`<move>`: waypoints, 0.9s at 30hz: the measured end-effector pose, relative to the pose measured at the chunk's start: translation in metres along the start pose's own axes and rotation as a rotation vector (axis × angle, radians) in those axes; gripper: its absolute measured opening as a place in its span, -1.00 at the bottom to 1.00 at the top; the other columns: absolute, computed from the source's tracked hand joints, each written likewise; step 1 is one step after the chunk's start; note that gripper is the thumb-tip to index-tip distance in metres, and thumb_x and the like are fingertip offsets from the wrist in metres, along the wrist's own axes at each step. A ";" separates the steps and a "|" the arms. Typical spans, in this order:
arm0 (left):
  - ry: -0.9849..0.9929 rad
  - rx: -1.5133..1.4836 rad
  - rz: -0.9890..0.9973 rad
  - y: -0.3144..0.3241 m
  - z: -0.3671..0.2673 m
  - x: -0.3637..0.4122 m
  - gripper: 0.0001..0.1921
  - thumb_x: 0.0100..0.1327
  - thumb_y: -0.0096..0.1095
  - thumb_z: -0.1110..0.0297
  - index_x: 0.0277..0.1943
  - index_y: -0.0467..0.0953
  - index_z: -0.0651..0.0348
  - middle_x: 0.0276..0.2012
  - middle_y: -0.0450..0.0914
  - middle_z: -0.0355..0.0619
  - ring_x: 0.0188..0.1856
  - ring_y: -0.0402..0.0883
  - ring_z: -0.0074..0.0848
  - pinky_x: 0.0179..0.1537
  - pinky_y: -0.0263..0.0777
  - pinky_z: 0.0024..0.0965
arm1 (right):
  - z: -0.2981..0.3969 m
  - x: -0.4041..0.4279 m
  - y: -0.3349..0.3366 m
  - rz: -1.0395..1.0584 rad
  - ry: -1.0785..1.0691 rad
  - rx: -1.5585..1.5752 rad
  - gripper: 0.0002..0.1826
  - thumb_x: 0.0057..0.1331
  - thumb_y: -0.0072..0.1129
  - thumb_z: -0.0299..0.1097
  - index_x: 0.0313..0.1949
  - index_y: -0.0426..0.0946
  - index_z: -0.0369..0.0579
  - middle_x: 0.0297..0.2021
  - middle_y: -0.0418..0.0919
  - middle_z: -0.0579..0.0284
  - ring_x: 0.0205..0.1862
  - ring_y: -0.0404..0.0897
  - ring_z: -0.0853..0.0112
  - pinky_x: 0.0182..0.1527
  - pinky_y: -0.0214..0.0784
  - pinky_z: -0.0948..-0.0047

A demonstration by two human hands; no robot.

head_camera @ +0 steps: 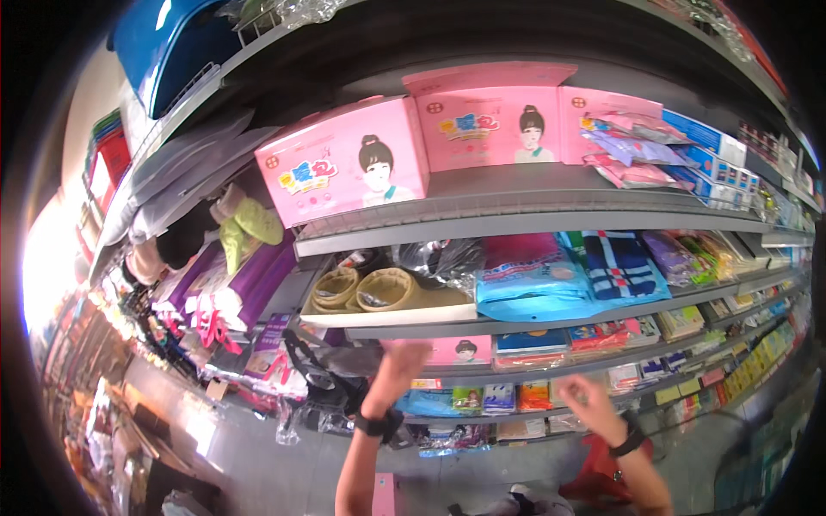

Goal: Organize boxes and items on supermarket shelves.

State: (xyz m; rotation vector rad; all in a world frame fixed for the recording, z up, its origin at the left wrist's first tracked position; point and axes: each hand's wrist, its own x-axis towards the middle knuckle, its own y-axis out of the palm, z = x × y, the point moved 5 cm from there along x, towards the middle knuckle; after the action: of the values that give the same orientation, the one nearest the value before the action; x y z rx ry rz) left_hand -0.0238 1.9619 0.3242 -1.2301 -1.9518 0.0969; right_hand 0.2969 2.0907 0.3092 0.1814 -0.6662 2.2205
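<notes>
My left hand (408, 362), blurred, is raised before the lower shelves with nothing visible in it. Behind it lies a pink box (459, 350) printed with a drawn face. My right hand (586, 398) hangs further right, fingers loosely bent and apart, also holding nothing that I can see. Small packets, among them an orange packet (535, 395), lie on a shelf behind it. Higher up, a large pink carton (342, 161) stands on a grey shelf (464, 220). Beside it is an opened pink carton (484, 129) with its flap up. Pink and lilac pouches (635, 145) are stacked to the right.
Tan lined boots (387, 290) sit in a shallow box, next to blue plastic-wrapped textiles (542, 284). Purple boxes (242, 290) and light green slippers (255, 222) jut out at left. Below are a red object (597, 471) near my right forearm and the grey floor (284, 474).
</notes>
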 end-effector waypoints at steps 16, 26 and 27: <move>-0.132 0.170 -0.593 -0.362 -0.015 0.200 -0.68 0.18 0.09 0.31 -0.06 0.37 0.33 -0.14 0.51 -0.02 -0.10 0.52 -0.42 -0.13 0.39 -0.44 | 0.262 0.257 -0.010 -0.015 -0.714 -0.412 -0.65 0.21 0.07 -0.25 -0.13 0.43 -0.29 -0.24 0.55 -0.04 -0.17 0.55 0.28 -0.11 0.37 0.37; -0.368 -0.495 -0.365 -0.317 0.059 0.260 -0.43 0.30 -0.31 -0.12 0.09 0.32 0.20 0.01 0.45 -0.03 0.04 0.44 -0.31 0.03 0.32 -0.27 | 0.237 0.386 0.067 0.243 -0.212 -0.057 -0.44 0.12 0.25 -0.25 0.05 0.31 -0.28 -0.05 0.45 0.07 0.01 0.41 0.40 0.06 0.24 0.45; -0.294 -0.579 -0.377 -0.312 0.060 0.267 -0.43 0.30 -0.35 -0.12 0.09 0.33 0.18 0.01 0.46 -0.06 0.03 0.44 -0.32 0.03 0.32 -0.30 | 0.238 0.388 0.071 0.217 -0.209 0.030 -0.45 0.09 0.28 -0.22 0.01 0.36 -0.29 -0.08 0.48 0.06 -0.01 0.43 0.40 0.04 0.25 0.44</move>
State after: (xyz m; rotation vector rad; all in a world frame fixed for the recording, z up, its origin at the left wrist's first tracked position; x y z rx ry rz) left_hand -0.3421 2.0289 0.5823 -1.2166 -2.5443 -0.5437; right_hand -0.0371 2.1835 0.6131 0.3764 -0.7984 2.4418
